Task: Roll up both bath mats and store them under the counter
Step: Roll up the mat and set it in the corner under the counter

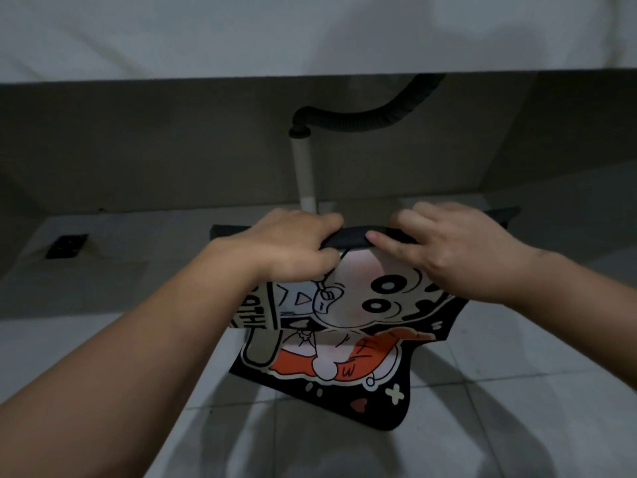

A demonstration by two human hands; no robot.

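A bath mat [344, 339] with a cartoon print in black, white and orange lies on the tiled floor, its far edge curled into a black roll [348, 238]. My left hand [289, 246] grips the roll from the left, fingers wrapped over it. From the right, my right hand [458, 246] holds the same roll with the thumb pressed against its front. The mat's near end lies rumpled toward me. A flat dark strip [227, 231] shows on the floor behind my hands; whether it is the second mat I cannot tell.
The white counter [310, 36] overhangs at the top, with a shadowed recess beneath. A black corrugated drain hose [362, 115] joins a white upright pipe [305, 174] just behind the mat. A dark floor drain [67, 244] sits at the left. Pale tiles surround the mat.
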